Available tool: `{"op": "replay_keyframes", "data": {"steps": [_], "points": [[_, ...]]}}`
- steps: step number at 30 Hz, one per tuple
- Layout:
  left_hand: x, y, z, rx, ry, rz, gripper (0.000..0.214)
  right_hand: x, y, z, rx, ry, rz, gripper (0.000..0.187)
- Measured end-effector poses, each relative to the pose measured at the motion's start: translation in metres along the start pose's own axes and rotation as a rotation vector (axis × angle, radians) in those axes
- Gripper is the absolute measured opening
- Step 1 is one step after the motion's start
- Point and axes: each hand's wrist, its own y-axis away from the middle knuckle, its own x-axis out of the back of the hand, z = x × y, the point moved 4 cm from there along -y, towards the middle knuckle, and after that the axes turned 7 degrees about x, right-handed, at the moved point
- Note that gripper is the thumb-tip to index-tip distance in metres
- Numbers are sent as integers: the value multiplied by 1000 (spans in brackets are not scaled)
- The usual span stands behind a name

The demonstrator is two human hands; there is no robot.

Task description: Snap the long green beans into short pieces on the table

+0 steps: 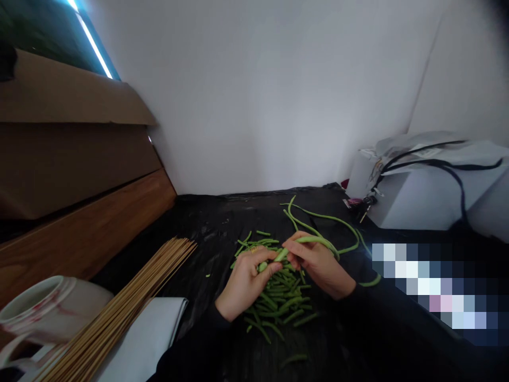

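Observation:
Between my two hands stretches a long green bean point(318, 241). My left hand point(254, 270) pinches its near end between thumb and fingers, with a ring on one finger. Close beside it, my right hand point(312, 260) is closed around the same bean, whose length runs back over that hand. Under both hands lies a heap of short cut bean pieces point(288, 302) on the black plastic sheet point(207, 329). More long beans point(345, 223) curl on the sheet behind and to the right of my right hand.
At the left lie a bundle of thin wooden sticks point(131, 302), a white folded sheet point(155, 323) and a mug point(75, 297). A cardboard box point(71, 159) stands behind them. White boxes with a plastic bag and black straps point(429, 170) sit back right, near a pixelated patch.

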Motion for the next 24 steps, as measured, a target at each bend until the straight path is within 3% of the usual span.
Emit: {"op": "replay_keyframes", "data": {"steps": [3, 10, 16, 24], "points": [[0, 0, -2, 29, 116, 14, 15, -1, 0, 1, -50, -65, 19, 26], [-1, 0, -11, 251, 438, 94, 29, -3, 3, -2, -56, -151, -9, 24], [-7, -1, -18, 325, 623, 130, 29, -3, 2, 0, -47, -172, -18, 22], [8, -5, -39, 462, 1039, 364, 35, 8, -1, 1, -80, -149, 84, 25]]}}
